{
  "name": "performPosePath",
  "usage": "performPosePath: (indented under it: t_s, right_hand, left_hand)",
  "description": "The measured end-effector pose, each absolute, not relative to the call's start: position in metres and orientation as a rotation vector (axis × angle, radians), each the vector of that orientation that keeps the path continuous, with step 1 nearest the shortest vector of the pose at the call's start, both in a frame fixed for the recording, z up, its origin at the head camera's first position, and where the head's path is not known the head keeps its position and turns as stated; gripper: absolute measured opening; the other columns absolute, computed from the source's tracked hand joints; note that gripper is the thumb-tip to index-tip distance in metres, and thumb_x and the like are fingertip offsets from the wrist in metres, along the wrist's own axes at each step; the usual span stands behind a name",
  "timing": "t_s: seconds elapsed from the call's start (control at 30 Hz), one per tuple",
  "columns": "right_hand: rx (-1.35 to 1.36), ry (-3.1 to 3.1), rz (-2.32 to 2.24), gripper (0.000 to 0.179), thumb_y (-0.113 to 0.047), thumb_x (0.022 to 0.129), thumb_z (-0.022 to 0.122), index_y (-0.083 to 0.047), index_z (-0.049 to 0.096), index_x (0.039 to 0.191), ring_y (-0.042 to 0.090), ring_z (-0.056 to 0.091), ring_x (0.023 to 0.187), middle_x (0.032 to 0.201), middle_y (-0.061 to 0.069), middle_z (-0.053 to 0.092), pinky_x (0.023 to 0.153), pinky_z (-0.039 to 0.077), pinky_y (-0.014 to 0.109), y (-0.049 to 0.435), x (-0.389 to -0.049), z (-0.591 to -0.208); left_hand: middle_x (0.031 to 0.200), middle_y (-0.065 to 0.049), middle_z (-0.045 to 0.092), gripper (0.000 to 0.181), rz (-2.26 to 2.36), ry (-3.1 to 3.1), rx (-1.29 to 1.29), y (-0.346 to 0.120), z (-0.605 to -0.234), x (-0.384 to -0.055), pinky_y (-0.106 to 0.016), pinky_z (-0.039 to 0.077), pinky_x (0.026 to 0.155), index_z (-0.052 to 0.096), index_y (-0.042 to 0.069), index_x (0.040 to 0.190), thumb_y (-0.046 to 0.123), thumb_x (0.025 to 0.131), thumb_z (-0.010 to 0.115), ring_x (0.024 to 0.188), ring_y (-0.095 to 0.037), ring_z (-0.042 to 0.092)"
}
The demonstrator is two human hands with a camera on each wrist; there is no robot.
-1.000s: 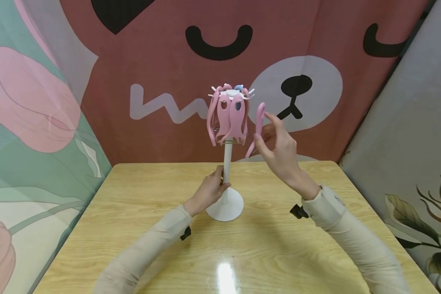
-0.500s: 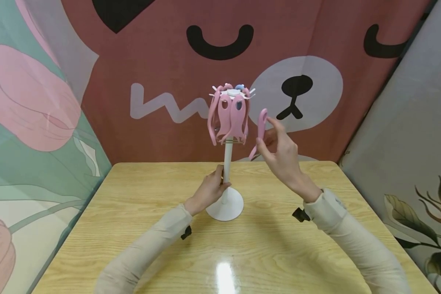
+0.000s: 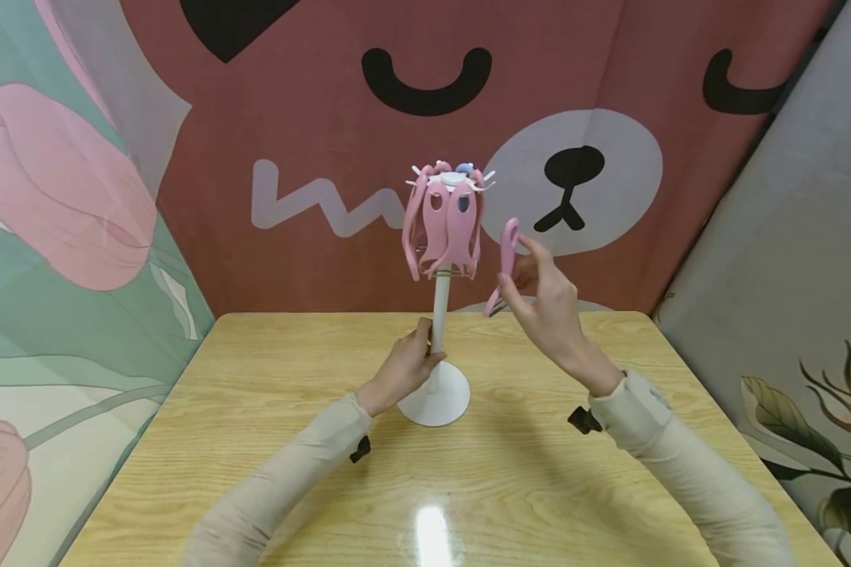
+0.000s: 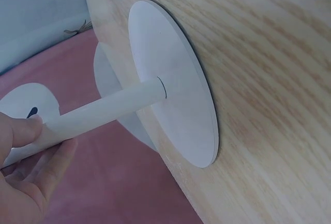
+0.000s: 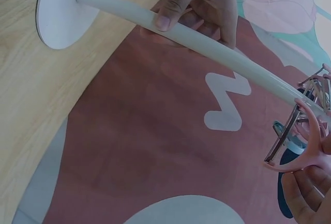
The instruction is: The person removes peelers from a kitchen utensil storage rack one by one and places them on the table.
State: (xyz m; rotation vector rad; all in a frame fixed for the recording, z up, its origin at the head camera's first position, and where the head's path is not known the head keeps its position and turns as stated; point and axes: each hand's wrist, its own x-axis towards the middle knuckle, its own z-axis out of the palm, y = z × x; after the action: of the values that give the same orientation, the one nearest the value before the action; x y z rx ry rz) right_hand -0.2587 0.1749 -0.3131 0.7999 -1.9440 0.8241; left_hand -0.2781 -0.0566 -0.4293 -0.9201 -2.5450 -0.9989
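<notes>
Shifting slightly downward and to the right since the earlier frame, the right hand [image 3: 549,295] is pinching a pink peeler [image 3: 508,248] between thumb and fingers, and the gap between it and the white stand [image 3: 441,303] is widening a little. Its handle loop is pointing up and its forked end is hanging down, just beside the stand and above the bench [image 3: 305,354]. In the right wrist view, a metal blade [image 5: 282,137] is spanning the fork.

Meanwhile the left hand [image 3: 403,368] is staying in place, gripping the stand's pole low down, its thumb and fingers closing around it. The stand is standing upright, with its round base [image 3: 450,400] resting flat on the bench. At the top, a ring of white prongs [image 3: 452,179] is bearing several pink utensils [image 3: 436,228], which are hanging close together around the pole; a small blue piece [image 3: 464,168] is showing at the back.

Both forearms are wearing pale sleeves [image 3: 688,465]. Behind the bench, a reddish cloth [image 3: 312,268] with a printed animal face is hanging, and a floral cloth [image 3: 64,189] is covering the left side.
</notes>
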Motion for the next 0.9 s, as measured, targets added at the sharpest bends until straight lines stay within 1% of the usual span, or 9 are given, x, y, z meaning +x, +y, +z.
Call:
performPosePath:
  t_s: [0.2,0.33,0.57,0.9]
  right_hand:
    - [0.789,-1.954,0.819,0.054,-0.003,0.091,0.069,0.003,0.044,0.138,0.020,0.065,0.069,0.085,0.013,0.065,0.063,0.055,0.031,0.177,-0.259,-0.317]
    - [0.780,-1.965,0.814,0.052,-0.002,0.090,0.070,0.004,0.046,0.136,0.020,0.065,0.072,0.084,0.012,0.065,0.065,0.055,0.032,0.179,-0.260,-0.321]
    - [0.750,-1.979,0.811,0.051,-0.002,0.089,0.072,0.006,0.049,0.133,0.021,0.063,0.070,0.082,0.012,0.065,0.062,0.053,0.037,0.183,-0.261,-0.330]
    - [0.721,-2.011,0.813,0.050,-0.004,0.088,0.073,0.006,0.050,0.131,0.022,0.064,0.068,0.083,0.013,0.065,0.060,0.054,0.038,0.188,-0.260,-0.339]
  left_hand:
    - [0.095,-0.014,0.063,0.038,-1.011,-2.546,-0.918,-0.056,-0.430,-0.278,-0.030,0.056,0.065,0.041,-0.002,0.123,0.009,0.096,0.065,0.082,-0.025,0.068]
    - [0.096,-0.015,0.062,0.038,-1.022,-2.549,-0.913,-0.056,-0.430,-0.278,-0.030,0.056,0.065,0.041,-0.002,0.123,0.008,0.096,0.065,0.082,-0.025,0.068]
    - [0.096,-0.015,0.062,0.038,-1.033,-2.538,-0.909,-0.056,-0.429,-0.278,-0.032,0.056,0.065,0.041,-0.002,0.123,0.005,0.095,0.067,0.083,-0.027,0.068]
    - [0.096,-0.015,0.062,0.038,-1.020,-2.553,-0.905,-0.055,-0.430,-0.280,-0.030,0.056,0.065,0.041,-0.002,0.122,0.008,0.096,0.066,0.083,-0.026,0.068]
